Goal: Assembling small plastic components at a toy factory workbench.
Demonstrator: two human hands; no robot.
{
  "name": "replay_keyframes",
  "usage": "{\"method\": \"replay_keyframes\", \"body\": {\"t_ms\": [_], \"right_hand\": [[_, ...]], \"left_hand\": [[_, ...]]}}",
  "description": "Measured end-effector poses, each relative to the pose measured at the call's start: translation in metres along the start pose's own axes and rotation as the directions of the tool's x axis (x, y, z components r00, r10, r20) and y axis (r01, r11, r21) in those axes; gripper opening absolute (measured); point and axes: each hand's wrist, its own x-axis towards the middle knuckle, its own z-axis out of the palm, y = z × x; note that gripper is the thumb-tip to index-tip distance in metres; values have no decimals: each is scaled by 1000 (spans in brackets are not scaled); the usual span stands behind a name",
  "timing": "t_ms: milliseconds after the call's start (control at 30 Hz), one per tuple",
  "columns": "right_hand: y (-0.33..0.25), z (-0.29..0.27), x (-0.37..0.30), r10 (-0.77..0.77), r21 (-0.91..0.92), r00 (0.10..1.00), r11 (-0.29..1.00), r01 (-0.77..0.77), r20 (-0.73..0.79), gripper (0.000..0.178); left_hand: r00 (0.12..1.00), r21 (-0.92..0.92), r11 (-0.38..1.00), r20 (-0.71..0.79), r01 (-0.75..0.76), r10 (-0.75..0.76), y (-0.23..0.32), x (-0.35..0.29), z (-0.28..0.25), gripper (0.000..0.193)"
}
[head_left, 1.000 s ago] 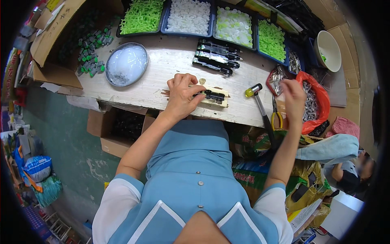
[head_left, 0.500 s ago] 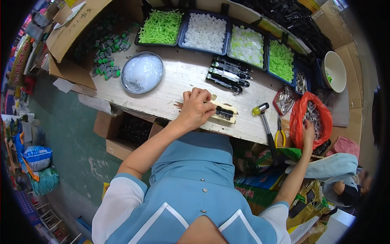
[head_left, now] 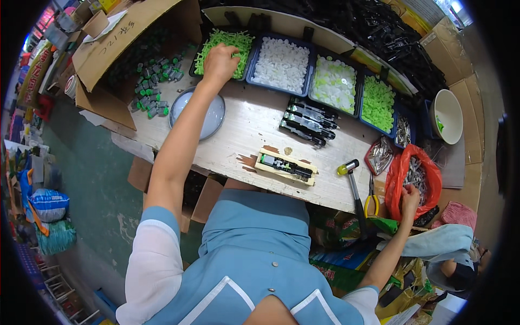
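Observation:
My left hand [head_left: 221,64] is stretched far forward over a blue tray of bright green plastic pieces [head_left: 246,41], its visible thumb and forefinger apart. The other fingertips are partly hidden. At the right, my right hand [head_left: 410,200] is at the red plastic bag [head_left: 394,189], with curled fingers against the small grey metal parts [head_left: 416,176]; what they pinch is hidden. A cream holder [head_left: 262,166] lies near the table's front edge, untouched. In it sits a black assembly [head_left: 295,168] with a grey-and-green piece at its left end.
Several black assemblies [head_left: 309,122] lie mid-table. A round metal dish [head_left: 216,116] is partly under my left forearm. Trays of white discs [head_left: 281,64] and green parts [head_left: 377,103] line the back. A hammer [head_left: 353,184] and yellow-handled pliers [head_left: 371,205] lie by the bag.
My left hand has left the cream holder and reached forward-left to the green pieces, uncovering the assembly. My right hand stays at the bag, its fingers slightly shifted. The view has shifted a little.

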Motion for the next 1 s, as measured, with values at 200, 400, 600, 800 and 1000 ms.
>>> {"method": "replay_keyframes", "body": {"t_ms": [200,400,600,800,1000], "right_hand": [[6,-5,-9,58,81,989,994,-70,135,20],[1,-8,-13,77,173,997,982,-71,-28,14],[22,0,-12,-89,208,991,976,68,97,18],[9,-1,-17,5,250,988,967,-45,157,22],[26,3,-14,40,340,999,940,-27,-31,20]], "left_hand": [[969,199,980,242,-2,-47,-5,25,6,29],[981,-90,989,164,117,-101,-17,28,-7,20],[989,-113,993,146,35,-19,-14,22,2,20],[984,136,989,174,-51,27,6,18,8,18],[968,102,975,178,-199,179,-17,26,12,8]]}}
